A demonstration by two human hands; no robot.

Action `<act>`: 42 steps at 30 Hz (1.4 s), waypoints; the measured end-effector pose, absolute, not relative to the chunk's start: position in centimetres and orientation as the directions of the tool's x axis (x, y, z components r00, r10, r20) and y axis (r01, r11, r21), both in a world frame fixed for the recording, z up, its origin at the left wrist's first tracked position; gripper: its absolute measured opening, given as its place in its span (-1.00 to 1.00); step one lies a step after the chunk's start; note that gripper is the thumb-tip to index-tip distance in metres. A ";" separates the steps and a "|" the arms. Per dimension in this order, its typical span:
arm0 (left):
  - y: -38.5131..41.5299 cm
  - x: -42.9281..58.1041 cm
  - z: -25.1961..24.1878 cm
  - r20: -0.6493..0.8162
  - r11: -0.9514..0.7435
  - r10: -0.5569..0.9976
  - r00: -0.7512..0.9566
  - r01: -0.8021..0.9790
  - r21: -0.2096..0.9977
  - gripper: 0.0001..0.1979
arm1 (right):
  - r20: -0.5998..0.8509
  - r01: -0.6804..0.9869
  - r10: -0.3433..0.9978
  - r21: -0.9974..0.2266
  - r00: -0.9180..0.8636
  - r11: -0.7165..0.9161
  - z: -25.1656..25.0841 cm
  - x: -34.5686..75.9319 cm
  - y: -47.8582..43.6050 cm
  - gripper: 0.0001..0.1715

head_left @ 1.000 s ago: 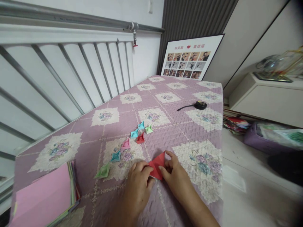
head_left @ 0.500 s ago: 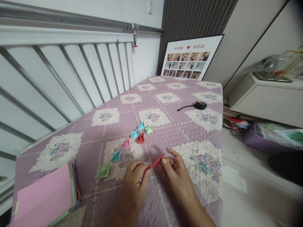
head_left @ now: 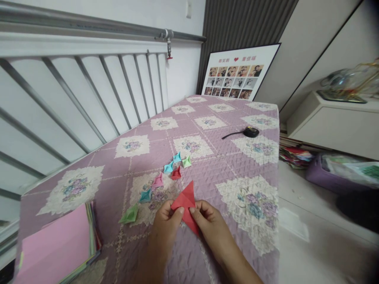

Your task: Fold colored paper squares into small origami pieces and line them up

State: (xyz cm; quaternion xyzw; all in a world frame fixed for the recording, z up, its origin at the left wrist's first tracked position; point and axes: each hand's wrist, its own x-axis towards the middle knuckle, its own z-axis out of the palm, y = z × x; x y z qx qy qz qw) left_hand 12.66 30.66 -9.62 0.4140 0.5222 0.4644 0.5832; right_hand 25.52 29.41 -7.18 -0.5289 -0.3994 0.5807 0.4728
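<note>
Between my two hands is a folded sheet of red paper (head_left: 187,197), raised above the tablecloth with one point toward the far side and another toward me. My left hand (head_left: 166,221) pinches its left edge, thumb on top. On the right edge, my right hand (head_left: 209,221) grips it the same way; the fingers beneath are partly hidden. Small folded paper pieces lie beyond and left of my hands: a green one (head_left: 129,214), a blue one (head_left: 145,195), a pink one (head_left: 158,180), a red one (head_left: 176,172) and several others.
A stack of coloured paper (head_left: 56,244), pink on top, lies at the near left of the flowered tablecloth (head_left: 204,169). Farther right rests a black tape-measure-like object (head_left: 250,131) with a strap. A radiator (head_left: 89,94) borders the left side. A purple bin (head_left: 318,173) stands right of the table.
The red paper has turned from edge-on to showing its broad face. My right hand has moved left and closer to my left hand, and both thumbs now press on the paper.
</note>
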 end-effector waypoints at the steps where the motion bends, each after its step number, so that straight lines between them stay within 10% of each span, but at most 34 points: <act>1: 30.7 12.5 -9.7 -0.225 0.227 0.974 0.030 -0.099 0.969 -0.78 | -0.215 -0.076 0.976 -0.974 0.024 -0.213 -7.3 25.7 29.5 -0.57; 7: 31.3 11.3 -10.6 -0.245 0.256 0.963 0.112 -0.098 0.962 -0.72 | -0.118 0.057 0.992 -0.991 0.036 -0.120 -7.2 26.5 29.4 -0.61; 16: 30.3 11.3 -8.9 -0.266 0.370 0.917 0.297 -0.386 0.845 -0.66 | -0.229 -0.495 0.956 -0.819 -0.183 -0.291 -6.9 26.4 28.8 -0.57; 42: 30.1 10.8 -9.4 -0.264 0.465 0.849 0.458 -0.409 0.785 -0.68 | -0.125 -0.565 0.933 -0.766 -0.338 -0.307 -6.8 26.2 28.5 -0.76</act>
